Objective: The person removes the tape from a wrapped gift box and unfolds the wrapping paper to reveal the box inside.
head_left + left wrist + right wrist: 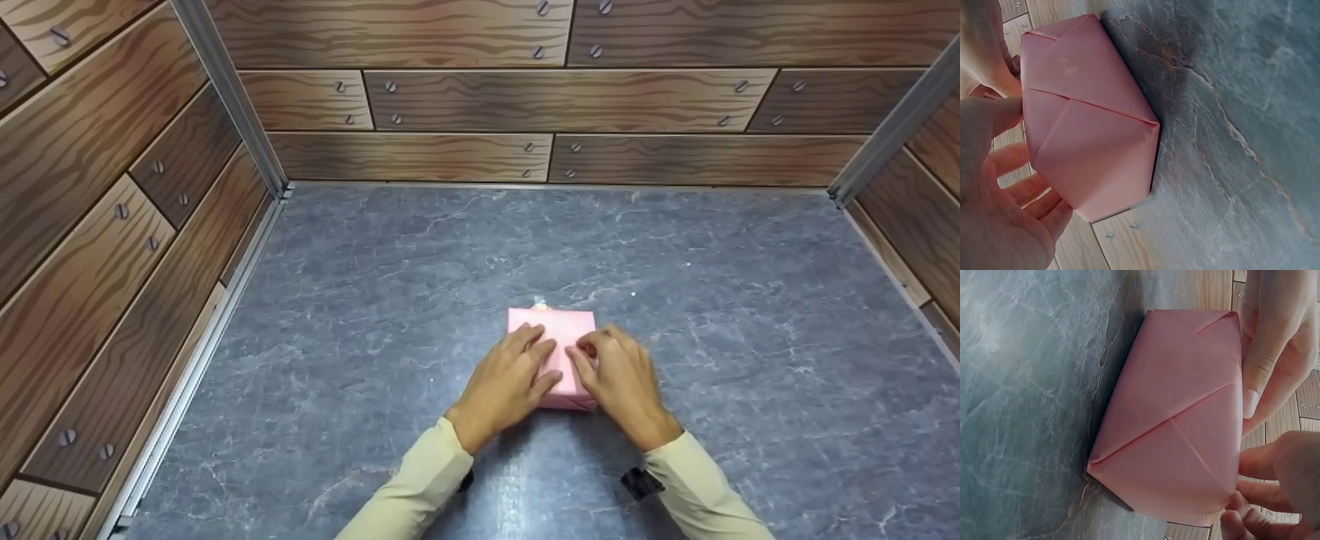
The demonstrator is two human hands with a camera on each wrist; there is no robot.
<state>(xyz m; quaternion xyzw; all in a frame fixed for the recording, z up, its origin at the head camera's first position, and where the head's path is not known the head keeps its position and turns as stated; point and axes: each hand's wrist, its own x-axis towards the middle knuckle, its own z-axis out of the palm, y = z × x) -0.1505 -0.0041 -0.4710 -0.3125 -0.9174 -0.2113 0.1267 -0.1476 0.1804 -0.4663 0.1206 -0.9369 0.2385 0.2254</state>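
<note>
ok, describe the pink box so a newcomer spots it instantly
Find the grey-blue marbled surface, walled in by wood-pattern panels. Near its middle, the left hand and right hand are at a box wrapped in pink paper, diagonal folds on its near side. It's the only pink thing in view.

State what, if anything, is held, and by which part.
The left hand rests atop the pink package, apparently not gripping; whether the right hand pinches anything cannot be told.

Beyond the pink box lies room — left hand, right hand block its sides.
</note>
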